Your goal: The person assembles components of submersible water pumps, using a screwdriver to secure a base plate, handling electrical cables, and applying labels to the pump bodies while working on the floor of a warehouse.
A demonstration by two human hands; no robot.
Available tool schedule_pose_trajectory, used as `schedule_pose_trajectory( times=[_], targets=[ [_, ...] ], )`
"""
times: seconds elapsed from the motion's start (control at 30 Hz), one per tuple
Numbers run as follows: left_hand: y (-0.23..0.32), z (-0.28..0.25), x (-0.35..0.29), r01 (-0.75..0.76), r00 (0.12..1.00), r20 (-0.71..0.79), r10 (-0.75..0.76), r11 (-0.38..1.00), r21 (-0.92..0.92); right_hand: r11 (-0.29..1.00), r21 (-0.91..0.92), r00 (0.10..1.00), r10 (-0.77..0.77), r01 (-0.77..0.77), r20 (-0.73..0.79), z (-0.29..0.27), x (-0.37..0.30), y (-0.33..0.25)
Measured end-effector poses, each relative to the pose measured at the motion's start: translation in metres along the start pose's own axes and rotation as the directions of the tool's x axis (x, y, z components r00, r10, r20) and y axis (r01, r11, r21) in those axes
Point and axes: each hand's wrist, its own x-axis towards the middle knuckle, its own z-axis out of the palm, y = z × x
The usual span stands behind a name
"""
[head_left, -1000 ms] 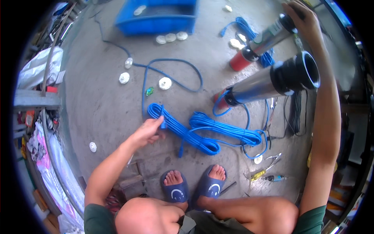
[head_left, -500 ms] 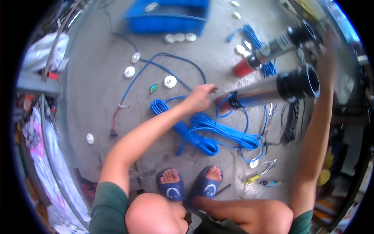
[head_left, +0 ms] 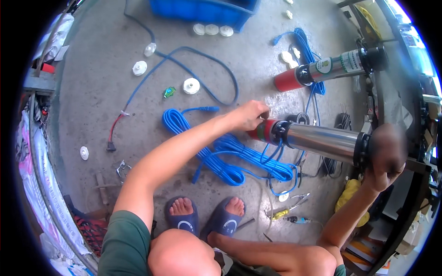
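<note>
A long steel pump cylinder (head_left: 322, 141) with a red lower end leans from the floor up toward me. My left hand (head_left: 251, 115) grips its red end, fingers closed around it. My right hand (head_left: 386, 161) is closed over the dark top end at the right. A heap of coiled blue cable (head_left: 235, 158) lies on the concrete floor under my left forearm, just beyond my blue sandals (head_left: 202, 218).
A second steel pump with a red end (head_left: 329, 69) leans at the upper right, beside another blue cable bundle (head_left: 304, 46). A blue crate (head_left: 202, 9) stands at the top. White plastic discs (head_left: 191, 85) dot the floor. Pliers and screwdrivers (head_left: 290, 209) lie near my right foot.
My left hand left the blue cable coil and reached right to the pump's red end. My right hand came down from the far pump onto the near pump's top.
</note>
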Motion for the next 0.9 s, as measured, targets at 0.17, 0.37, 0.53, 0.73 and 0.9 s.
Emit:
schedule_pose_trajectory(
  times=[0.17,0.37,0.53,0.73,0.9],
  targets=[
    [0.020,0.002,-0.019,0.082,0.995,-0.043,-0.091,0.983,-0.163,0.987,0.105,0.980,0.137,-0.122,-0.143,-0.008,-0.023,0.012],
    [0.035,0.015,-0.041,0.153,0.967,-0.177,-0.183,0.973,-0.170,0.985,0.125,0.973,0.143,-0.122,-0.183,-0.019,-0.024,0.026],
    [0.032,0.026,-0.047,0.189,0.936,-0.239,-0.260,0.940,-0.284,0.980,0.148,0.962,0.164,-0.133,-0.219,-0.020,-0.024,0.032],
    [0.023,0.027,-0.045,0.361,0.892,-0.089,-0.443,0.817,-0.449,0.971,0.215,0.967,0.148,-0.103,-0.206,-0.012,-0.021,0.034],
    [0.023,0.049,-0.038,0.182,0.925,-0.297,-0.238,0.962,-0.204,0.979,0.191,0.987,0.095,-0.070,-0.126,-0.009,-0.001,0.028]
  ],
)
